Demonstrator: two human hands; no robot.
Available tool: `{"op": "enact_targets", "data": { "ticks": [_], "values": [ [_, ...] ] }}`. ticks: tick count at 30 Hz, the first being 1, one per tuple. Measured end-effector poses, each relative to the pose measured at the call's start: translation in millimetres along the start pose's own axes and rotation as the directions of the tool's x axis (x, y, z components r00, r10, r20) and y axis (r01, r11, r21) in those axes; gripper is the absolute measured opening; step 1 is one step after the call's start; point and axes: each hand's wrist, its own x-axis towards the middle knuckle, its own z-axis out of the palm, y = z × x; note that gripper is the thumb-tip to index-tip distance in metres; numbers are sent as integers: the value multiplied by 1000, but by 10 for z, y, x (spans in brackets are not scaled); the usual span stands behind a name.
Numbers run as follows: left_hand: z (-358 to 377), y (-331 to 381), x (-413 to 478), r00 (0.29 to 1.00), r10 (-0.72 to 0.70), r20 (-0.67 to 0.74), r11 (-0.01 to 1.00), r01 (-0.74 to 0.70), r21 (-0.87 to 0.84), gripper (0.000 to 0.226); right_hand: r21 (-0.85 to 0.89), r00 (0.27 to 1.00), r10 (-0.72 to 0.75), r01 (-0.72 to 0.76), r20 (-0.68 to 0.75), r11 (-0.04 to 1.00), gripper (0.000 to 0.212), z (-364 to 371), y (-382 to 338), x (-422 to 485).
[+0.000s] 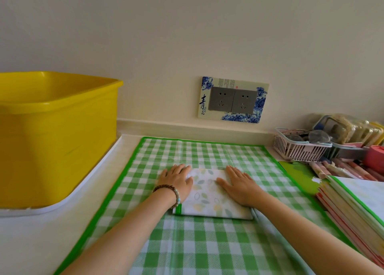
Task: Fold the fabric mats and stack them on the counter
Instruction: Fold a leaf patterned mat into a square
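A small folded mat (pixel 209 195), white with a pale leaf print and a green trim, lies in the middle of a large green-and-white checked mat (pixel 207 243) spread flat on the counter. My left hand (pixel 176 180), with a bead bracelet on the wrist, rests flat on the folded mat's left edge. My right hand (pixel 241 186) lies flat on its right side. Both palms press down, fingers stretched out, gripping nothing. A pile of several unfolded mats (pixel 357 208) lies at the right, partly over the checked mat's edge.
A big yellow plastic tub (pixel 56 133) on a white tray (pixel 83 187) stands at the left. At the back right are a white wire basket (pixel 299 148) with small items, packets and pens. A double wall socket (pixel 232 100) sits above the counter's back edge.
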Motion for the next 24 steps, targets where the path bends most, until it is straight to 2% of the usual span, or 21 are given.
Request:
{"op": "enact_targets", "data": {
  "ticks": [2, 4, 7, 10, 13, 17, 20, 24],
  "values": [
    [-22, 5, -17, 1000, -4, 6, 1000, 4, -24, 51, 73, 1000, 15, -14, -10, 997, 73, -18, -11, -15],
    [-56, 6, -36, 1000, -3, 13, 999, 4, -52, 52, 234, 998, 60, -51, -33, 971, 71, -52, 8, -28],
    [-115, 1, -117, 1000, -6, 22, 994, 8, -106, 58, 473, 988, 134, -81, -80, 877, 69, -129, 67, -86],
    [-153, -31, -262, 998, -25, 57, 991, 33, -133, 66, 610, 980, 183, -95, -84, 787, 61, -249, 117, -165],
    [-158, -54, -395, 998, -33, 59, 989, 41, -141, 72, 690, 981, 193, -136, -5, 711, 61, -358, 132, -241],
    [-129, -69, -517, 998, -37, 59, 992, 44, -121, 72, 804, 969, 188, -240, 161, 545, 55, -467, 56, -342],
    [-67, -94, -578, 1000, -17, 25, 997, 19, -76, 68, 785, 946, 202, -323, 254, 529, 45, -458, 30, -375],
    [-32, -79, -627, 999, -25, 26, 1000, 24, 4, 67, 785, 926, 237, -374, 293, 493, 38, -422, 26, -357]
  ]
}}
